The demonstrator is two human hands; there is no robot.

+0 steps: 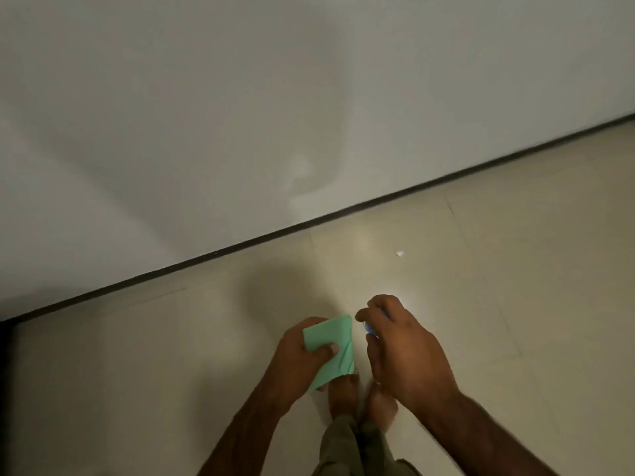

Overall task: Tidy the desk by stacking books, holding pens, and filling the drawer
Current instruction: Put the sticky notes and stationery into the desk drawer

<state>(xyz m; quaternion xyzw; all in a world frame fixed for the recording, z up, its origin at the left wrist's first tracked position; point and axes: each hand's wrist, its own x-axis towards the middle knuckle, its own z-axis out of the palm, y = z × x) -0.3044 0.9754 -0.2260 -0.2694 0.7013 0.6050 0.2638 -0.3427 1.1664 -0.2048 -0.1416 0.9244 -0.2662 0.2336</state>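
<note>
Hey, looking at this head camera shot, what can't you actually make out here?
Head view only:
- Blue thing: mostly hidden inside the right hand; what it is cannot be told.
- Green pad: the left hand covers part; paper or cloth is unclear.
- White speck on the floor: too small.
- Desk, books, pens, drawer: not in view.
- Feet: blurred, partly behind the hands.

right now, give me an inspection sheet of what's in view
surface: no desk in view; pale tiled floor only
job's things: green pad in left hand, thumb on top; small blue thing mostly hidden in right hand, kind cannot be told; no books, pens or drawer seen
clutter: white scrap on the floor
fingers: both hands closed on their things
cables: nothing seen
surroundings: plain white wall with dark base strip; bare feet below the hands
</note>
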